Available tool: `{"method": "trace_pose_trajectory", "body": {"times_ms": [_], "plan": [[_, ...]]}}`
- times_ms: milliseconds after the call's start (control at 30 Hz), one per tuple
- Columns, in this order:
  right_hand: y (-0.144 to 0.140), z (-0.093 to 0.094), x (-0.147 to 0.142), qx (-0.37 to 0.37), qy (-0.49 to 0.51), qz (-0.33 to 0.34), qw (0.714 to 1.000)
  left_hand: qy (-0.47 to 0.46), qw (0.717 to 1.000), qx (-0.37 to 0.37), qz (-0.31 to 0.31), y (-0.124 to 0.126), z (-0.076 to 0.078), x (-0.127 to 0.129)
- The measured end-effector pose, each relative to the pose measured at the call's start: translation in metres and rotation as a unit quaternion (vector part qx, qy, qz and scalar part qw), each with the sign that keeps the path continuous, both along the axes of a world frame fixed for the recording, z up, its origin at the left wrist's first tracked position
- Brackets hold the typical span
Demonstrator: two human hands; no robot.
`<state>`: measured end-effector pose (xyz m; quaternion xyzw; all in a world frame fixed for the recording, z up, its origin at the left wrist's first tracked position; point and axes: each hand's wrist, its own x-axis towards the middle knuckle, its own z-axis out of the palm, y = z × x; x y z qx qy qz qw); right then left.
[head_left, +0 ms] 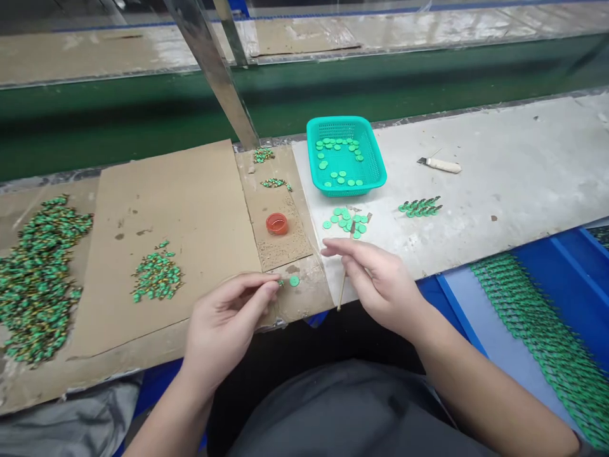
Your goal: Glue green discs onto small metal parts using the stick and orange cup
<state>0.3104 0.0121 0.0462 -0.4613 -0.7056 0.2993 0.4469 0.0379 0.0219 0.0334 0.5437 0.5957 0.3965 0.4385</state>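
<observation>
My left hand [221,324] is closed in a pinch, with a tiny green piece [280,283] at its fingertips. Just right of it a flat green disc [294,280] lies on the table near the front edge. My right hand [383,282] has its thumb and fingers closed around a thin wooden stick [341,295], whose lower end points toward me. Beyond that hand, several loose green discs [339,216] are scattered on white paper. A red round cap [276,223] sits on a cardboard piece between the hands, farther back.
A turquoise basket [311,149] holds several discs. Green-and-gold pieces form a large pile [38,279] and a smaller pile [157,274] at left. To the right are a white-handled knife [442,165] and assembled green pieces [420,207]. A blue tray [561,273] carries rows of green parts.
</observation>
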Motion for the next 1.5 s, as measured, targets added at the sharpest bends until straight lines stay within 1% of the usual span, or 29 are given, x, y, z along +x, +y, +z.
{"method": "trace_pose_trajectory", "body": {"times_ms": [67,133,200,267,400,467,600,767,900,1067,1167,1333,1400,1500], "plan": [[0.006,-0.004,-0.006,0.004,0.035,-0.011,0.999,0.025,1.0,0.006,-0.017,0.001,-0.003,0.003],[0.01,-0.009,-0.012,0.006,0.08,-0.025,0.996,0.064,0.997,0.036,-0.03,-0.001,-0.008,0.004],[0.014,-0.012,-0.013,0.017,0.101,-0.031,0.994,0.105,0.991,0.069,-0.035,-0.004,-0.012,0.004],[0.018,-0.012,-0.011,0.02,0.08,-0.023,0.996,0.127,0.988,0.085,-0.028,-0.006,-0.014,0.004],[0.024,-0.013,-0.003,0.057,-0.033,0.007,0.998,0.132,0.988,0.085,-0.011,-0.008,-0.014,0.009],[0.026,-0.014,-0.001,0.067,-0.065,0.012,0.996,0.141,0.986,0.087,-0.002,-0.008,-0.013,0.012],[0.025,-0.017,-0.001,0.049,-0.059,0.011,0.997,0.162,0.983,0.088,0.008,-0.007,-0.012,0.015],[0.024,-0.017,-0.001,0.048,-0.046,0.011,0.998,0.178,0.98,0.086,-0.001,-0.008,-0.013,0.015],[0.023,-0.017,0.0,0.052,-0.05,0.015,0.997,0.182,0.978,0.106,-0.008,-0.009,-0.013,0.016],[0.021,-0.017,-0.001,0.075,-0.059,0.016,0.995,0.193,0.97,0.145,-0.027,-0.008,-0.011,0.018],[0.019,-0.014,0.001,0.069,-0.062,0.031,0.995,0.2,0.963,0.174,-0.042,-0.008,-0.009,0.019],[0.02,-0.004,0.009,0.017,-0.076,0.074,0.994,0.222,0.951,0.208,-0.058,-0.009,-0.012,0.016],[0.023,-0.002,0.008,0.003,-0.063,0.095,0.994,0.231,0.946,0.22,-0.065,-0.01,-0.015,0.014],[0.032,-0.005,-0.001,0.004,-0.032,0.136,0.99,0.246,0.937,0.237,-0.075,-0.01,-0.018,0.01]]}}
